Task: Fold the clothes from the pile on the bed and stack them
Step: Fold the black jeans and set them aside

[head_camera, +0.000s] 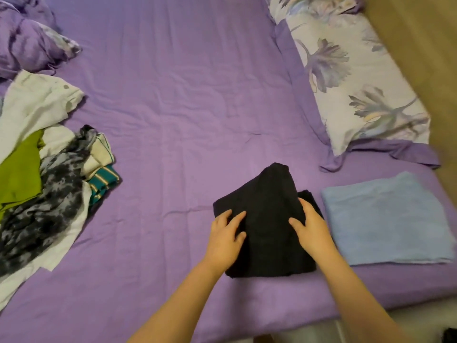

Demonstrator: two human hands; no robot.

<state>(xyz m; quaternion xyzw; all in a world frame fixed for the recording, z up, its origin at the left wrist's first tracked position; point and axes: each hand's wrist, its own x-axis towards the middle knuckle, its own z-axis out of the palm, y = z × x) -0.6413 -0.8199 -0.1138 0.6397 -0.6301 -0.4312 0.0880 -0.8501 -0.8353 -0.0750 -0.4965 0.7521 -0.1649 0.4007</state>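
Both the left hand [226, 237] and the right hand [312, 229] press flat, fingers released, on the black garment [268, 219] near the bed's [173, 107] front edge, apparently mid-fold; next it likely goes onto the blue towel [385, 219] beside it, the pile [44, 184] waiting.

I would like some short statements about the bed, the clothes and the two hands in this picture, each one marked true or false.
1. Both hands rest on the black garment. True: the left hand and the right hand lie on it with fingers spread.
2. The folded light blue cloth lies to the left of the black garment. False: it lies to its right, flat on the purple sheet.
3. The pile of unfolded clothes is at the left edge of the view. True.
4. The green piece lies on the floral pillow. False: it is in the pile.
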